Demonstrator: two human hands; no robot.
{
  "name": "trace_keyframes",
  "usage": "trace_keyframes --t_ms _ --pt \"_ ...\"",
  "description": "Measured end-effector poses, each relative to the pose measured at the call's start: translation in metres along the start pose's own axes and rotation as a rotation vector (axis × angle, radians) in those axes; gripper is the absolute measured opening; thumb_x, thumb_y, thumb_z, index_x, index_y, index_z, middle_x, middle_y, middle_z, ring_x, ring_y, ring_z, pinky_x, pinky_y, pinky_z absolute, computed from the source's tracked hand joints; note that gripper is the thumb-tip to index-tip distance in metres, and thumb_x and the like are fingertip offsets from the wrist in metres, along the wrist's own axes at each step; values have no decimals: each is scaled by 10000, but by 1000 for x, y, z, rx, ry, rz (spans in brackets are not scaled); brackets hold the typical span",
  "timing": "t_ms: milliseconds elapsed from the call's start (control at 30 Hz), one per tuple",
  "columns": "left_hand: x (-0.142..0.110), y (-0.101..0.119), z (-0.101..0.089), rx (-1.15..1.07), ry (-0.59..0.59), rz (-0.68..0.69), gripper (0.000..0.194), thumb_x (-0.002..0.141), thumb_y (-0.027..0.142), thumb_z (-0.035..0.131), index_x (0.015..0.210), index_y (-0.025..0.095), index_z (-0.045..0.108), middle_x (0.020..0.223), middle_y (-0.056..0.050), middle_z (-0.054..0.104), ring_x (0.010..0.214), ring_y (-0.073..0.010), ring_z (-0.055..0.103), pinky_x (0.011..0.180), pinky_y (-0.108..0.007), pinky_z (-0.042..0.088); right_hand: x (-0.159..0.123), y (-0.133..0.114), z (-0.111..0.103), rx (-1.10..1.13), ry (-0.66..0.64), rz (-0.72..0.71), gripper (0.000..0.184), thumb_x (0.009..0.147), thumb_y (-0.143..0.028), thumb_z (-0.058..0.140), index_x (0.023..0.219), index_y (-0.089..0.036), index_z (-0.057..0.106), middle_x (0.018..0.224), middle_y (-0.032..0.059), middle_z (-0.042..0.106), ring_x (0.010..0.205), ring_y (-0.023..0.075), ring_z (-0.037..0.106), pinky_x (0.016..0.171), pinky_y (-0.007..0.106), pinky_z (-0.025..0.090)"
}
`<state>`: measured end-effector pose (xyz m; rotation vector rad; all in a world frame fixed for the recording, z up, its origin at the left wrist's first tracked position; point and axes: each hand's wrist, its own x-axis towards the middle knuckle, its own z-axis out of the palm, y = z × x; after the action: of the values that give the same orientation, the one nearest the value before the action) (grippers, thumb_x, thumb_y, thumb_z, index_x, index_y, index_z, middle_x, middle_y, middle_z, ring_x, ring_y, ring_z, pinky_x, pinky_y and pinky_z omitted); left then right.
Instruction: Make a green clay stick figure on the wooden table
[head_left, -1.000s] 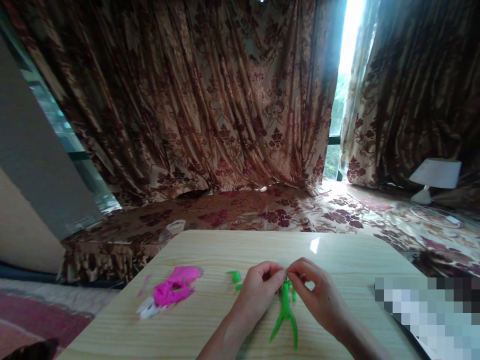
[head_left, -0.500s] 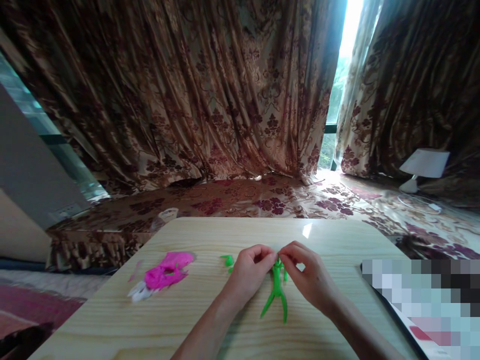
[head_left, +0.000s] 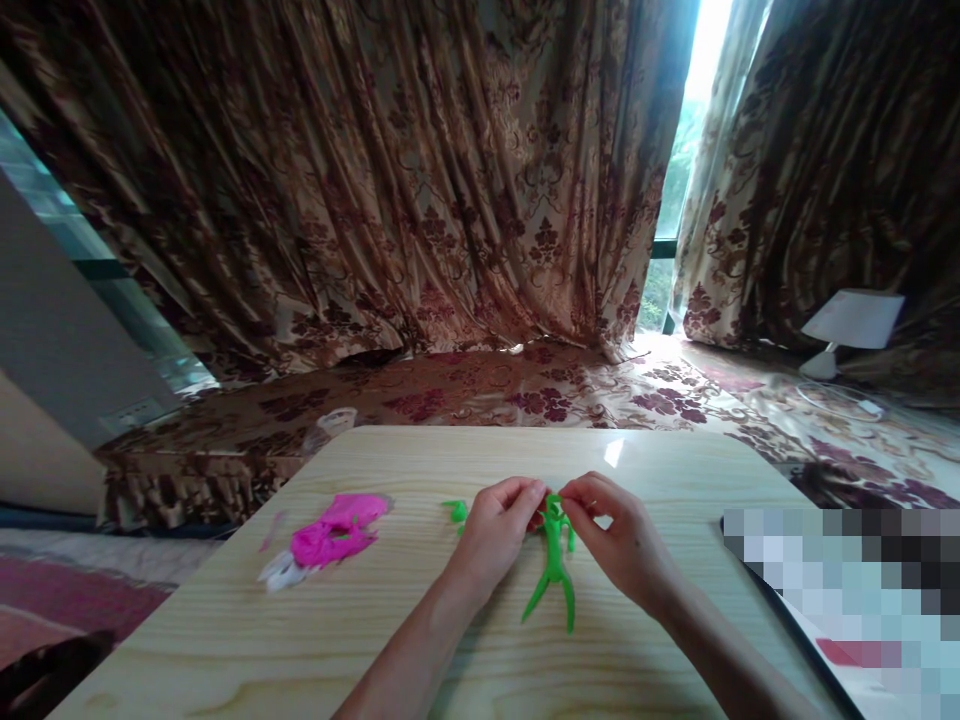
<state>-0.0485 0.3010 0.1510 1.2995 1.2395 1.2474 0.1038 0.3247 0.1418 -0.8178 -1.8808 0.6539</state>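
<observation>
A slim green clay figure (head_left: 554, 556) with two splayed legs and thin arms lies on the table, its legs toward me. My left hand (head_left: 495, 528) is at the left of its top end, thumb and fingers pinched together against the green clay there. From the other side my right hand (head_left: 616, 530) pinches the same top end between thumb and forefinger. Fingers partly hide the head area. A small green clay piece (head_left: 458, 512) rests left of my left hand, partly covered by it.
Crumpled pink clay (head_left: 337, 530) with a white wrapping (head_left: 283, 571) lies on the table's left side. A dark-edged, pixelated flat object (head_left: 840, 600) is at the right. Beyond the wooden table (head_left: 420, 455) stand a clear container (head_left: 330, 428) and a white lamp (head_left: 853, 320).
The view has shifted, so the table sits higher and further left. My left fingertips have moved slightly apart from my right ones, showing more of the figure's top end.
</observation>
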Motion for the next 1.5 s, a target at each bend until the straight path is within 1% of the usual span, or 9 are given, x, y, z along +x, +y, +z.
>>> trace_keyframes --t_ms 100,200,300,633,867,1000,1200,1367,1500 --pt "0 1 0 16 -28 39 317 779 422 500 858 146 634 771 -35 626 707 -144 539 656 -246 403 0 0 0 0 3 -4 110 819 -151 482 791 -192 580 738 2 555 670 122 552 597 235 464" --pt "0 -1 -1 48 -57 60 343 798 434 461 772 139 635 715 -27 614 697 -144 533 656 -246 395 0 0 0 0 -8 -4 112 825 -149 478 790 -189 577 742 0 549 676 119 550 608 234 462" --pt "0 -4 -1 59 -53 33 374 804 449 439 709 137 621 661 -17 594 669 -139 529 652 -249 392 -1 0 0 -3 -12 -3 103 822 -142 485 790 -187 572 748 -2 544 678 116 546 617 236 459" --pt "-2 -3 0 3 -113 -8 294 778 410 510 748 137 616 692 -21 588 685 -129 520 666 -250 402 -1 0 -1 28 -8 -21 99 813 -149 505 796 -187 594 770 7 556 704 123 551 609 234 456" --pt "-2 -1 -1 -114 -122 -71 243 753 375 561 780 139 617 741 -37 606 712 -132 540 707 -265 413 0 4 -1 188 19 141 192 864 -259 455 960 -195 609 819 24 625 722 134 586 627 243 479" --pt "-3 2 -1 -174 -139 -100 228 752 358 567 771 136 617 739 -38 600 712 -129 542 718 -269 416 0 1 -2 176 -31 115 150 841 -235 492 900 -184 620 870 31 613 775 142 587 629 234 474" --pt "-3 2 -1 -183 -132 -117 224 719 352 610 762 132 613 721 -32 589 688 -120 532 695 -258 416 0 -1 -1 135 -39 65 90 814 -168 513 806 -177 602 798 12 572 736 128 570 615 230 466" --pt "-3 3 0 -208 -113 -102 290 771 412 526 778 134 610 754 -45 602 722 -139 544 702 -273 423 0 0 -2 138 -21 63 89 824 -176 503 809 -178 591 790 8 564 740 127 561 616 231 468" --pt "-3 3 0 -155 -114 -99 281 766 402 533 757 133 612 740 -45 608 733 -148 549 718 -277 420 0 -1 -2 124 -29 66 91 827 -178 500 804 -178 588 797 9 557 741 127 559 611 231 464"
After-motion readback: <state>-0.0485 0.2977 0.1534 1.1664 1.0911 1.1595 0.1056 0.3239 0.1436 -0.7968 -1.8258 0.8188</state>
